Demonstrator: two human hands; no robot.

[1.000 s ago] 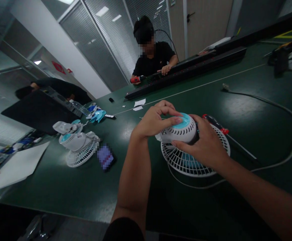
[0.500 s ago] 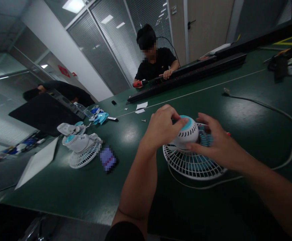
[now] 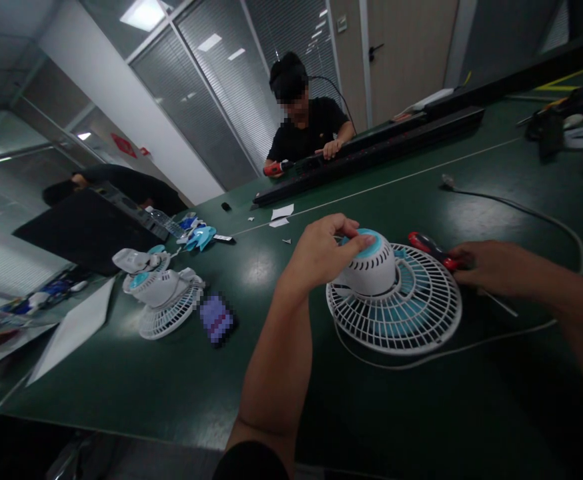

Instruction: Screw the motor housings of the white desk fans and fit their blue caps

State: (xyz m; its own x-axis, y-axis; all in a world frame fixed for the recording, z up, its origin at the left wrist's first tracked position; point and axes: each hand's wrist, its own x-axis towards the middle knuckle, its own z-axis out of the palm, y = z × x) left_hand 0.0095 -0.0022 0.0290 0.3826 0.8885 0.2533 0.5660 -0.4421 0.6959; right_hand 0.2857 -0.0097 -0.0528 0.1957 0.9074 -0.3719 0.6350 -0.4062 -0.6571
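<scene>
White and turquoise plastic forms a fan (image 3: 397, 287) lying face down at the near right of the counter (image 3: 181, 387), its rounded, slotted motor housing (image 3: 377, 272) apparently seated on the ribbed circular grille (image 3: 439, 303); whether any fastening remains cannot be told. The left hand (image 3: 321, 255) grasps the housing around its smooth cap (image 3: 374, 243), while the right hand (image 3: 494, 267) pinches a red-and-black screwdriver (image 3: 430, 248) clear of the housing.

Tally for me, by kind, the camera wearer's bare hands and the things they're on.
Hands: 2, the left hand and the right hand
Fans: 1, the white and turquoise fan, under the left hand
Screwdrivers: 1, the red-and-black screwdriver, at the right hand's fingertips
Total: 4
</scene>
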